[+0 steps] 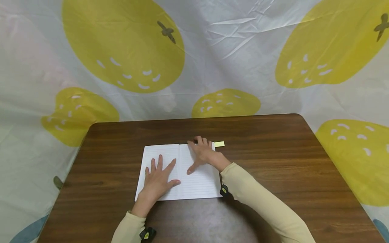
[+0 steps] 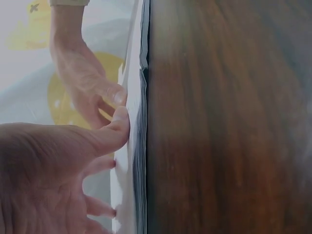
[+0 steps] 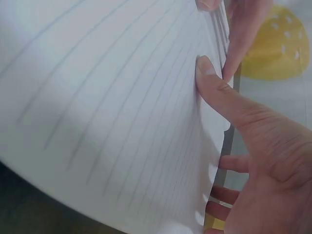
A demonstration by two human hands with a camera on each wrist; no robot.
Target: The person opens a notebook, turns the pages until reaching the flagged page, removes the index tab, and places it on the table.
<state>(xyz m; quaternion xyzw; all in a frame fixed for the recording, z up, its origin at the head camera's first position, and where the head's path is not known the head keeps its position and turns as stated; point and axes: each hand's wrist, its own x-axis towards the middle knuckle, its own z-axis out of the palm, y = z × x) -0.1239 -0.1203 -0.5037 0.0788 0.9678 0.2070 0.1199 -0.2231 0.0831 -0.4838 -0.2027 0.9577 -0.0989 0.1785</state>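
An open notebook (image 1: 199,185) with lined white pages lies on the brown table. My left hand (image 1: 156,180) rests on its left page, fingers spread and the thumb pointing toward the centre fold. Across the upper part of the right page lies my right hand (image 1: 200,155). Its fingertips reach the page's top edge and its thumb (image 3: 214,87) touches the lined paper. A pale yellow paper tab (image 1: 219,144) sticks out past the notebook's upper right corner, beside the right hand. The left wrist view shows the notebook's page edges (image 2: 140,161) side-on, with both hands above them.
The wooden table (image 1: 273,148) extends on all sides of the notebook. Behind it hangs a white cloth (image 1: 206,67) printed with large yellow fruit. Dark wrist cameras (image 1: 148,234) sit under both pale yellow sleeves (image 1: 261,192).
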